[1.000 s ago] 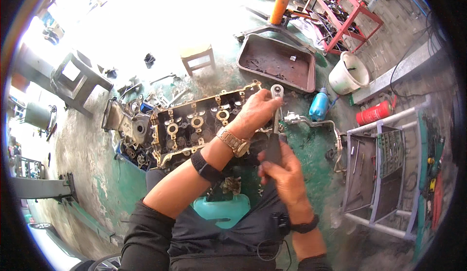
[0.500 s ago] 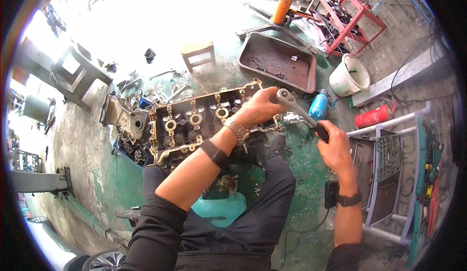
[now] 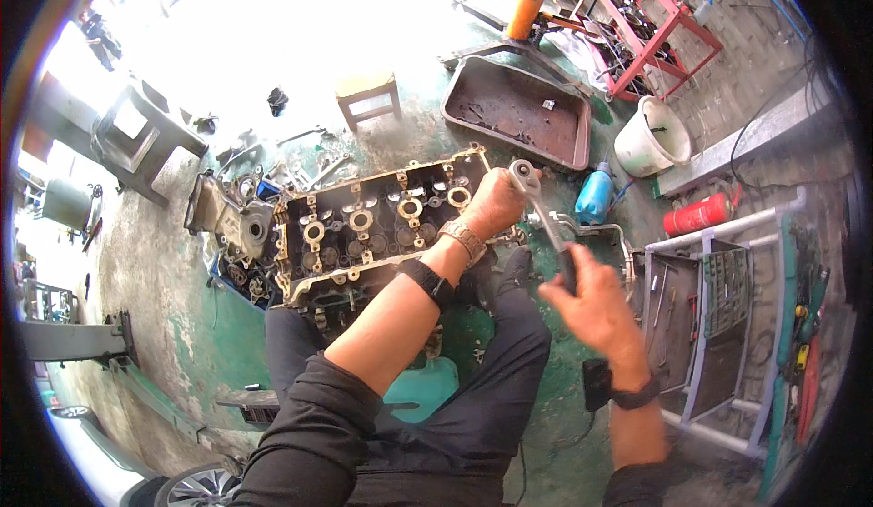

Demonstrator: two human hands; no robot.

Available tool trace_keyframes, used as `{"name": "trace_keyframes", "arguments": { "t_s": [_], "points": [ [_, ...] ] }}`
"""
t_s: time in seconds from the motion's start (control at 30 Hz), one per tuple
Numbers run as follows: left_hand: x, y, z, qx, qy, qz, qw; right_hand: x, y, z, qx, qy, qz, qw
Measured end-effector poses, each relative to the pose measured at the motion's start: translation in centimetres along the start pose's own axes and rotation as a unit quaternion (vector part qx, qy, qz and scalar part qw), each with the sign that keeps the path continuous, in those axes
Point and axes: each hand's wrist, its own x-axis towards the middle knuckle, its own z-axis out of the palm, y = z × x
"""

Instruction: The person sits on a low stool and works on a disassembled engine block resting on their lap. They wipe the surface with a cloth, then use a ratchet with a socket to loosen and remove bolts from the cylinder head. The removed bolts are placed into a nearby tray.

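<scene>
My left hand (image 3: pixel 498 200) is closed around the head end of a long steel ratchet (image 3: pixel 547 220) at the right end of an engine cylinder head (image 3: pixel 375 234), partly hiding where the tool meets it. My right hand (image 3: pixel 591 300) grips the ratchet's black handle, a little blurred by motion. The cylinder head has a gold rim and rows of bearing caps along its top. Left of it lie a cast metal cover (image 3: pixel 209 207) and a jumble of small parts. A bent metal pipe (image 3: pixel 600 230) lies just right of the ratchet.
Behind are a brown tray (image 3: pixel 516 111), wooden stool (image 3: pixel 366 89) and orange jack (image 3: pixel 527 7). At right stand a white bucket (image 3: pixel 650 139), blue bottle (image 3: pixel 593 198), red extinguisher (image 3: pixel 696 218), tool cart (image 3: pixel 705 343) and red trolley (image 3: pixel 655 34). A turquoise seat (image 3: pixel 420 387) shows between my legs.
My right hand swung the handle outward to the right, then came back a little leftward. The ratchet's angle changed with it. My left hand stayed at the tool's head, shifting slightly.
</scene>
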Motion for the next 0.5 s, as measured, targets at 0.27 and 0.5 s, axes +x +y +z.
{"name": "trace_keyframes", "arguments": {
  "t_s": [0.27, 0.5],
  "points": [
    [-0.3, 0.0, -1.1, -0.091, 0.010, -0.029, 0.995, -0.8, -3.7, 4.7, 0.076, 0.019, 0.026, 0.997],
    [0.7, -1.0, 0.8, 0.035, 0.015, 0.136, 0.990, 2.8, 3.2, -1.0, -0.248, 0.153, -0.017, 0.956]
  ]
}}
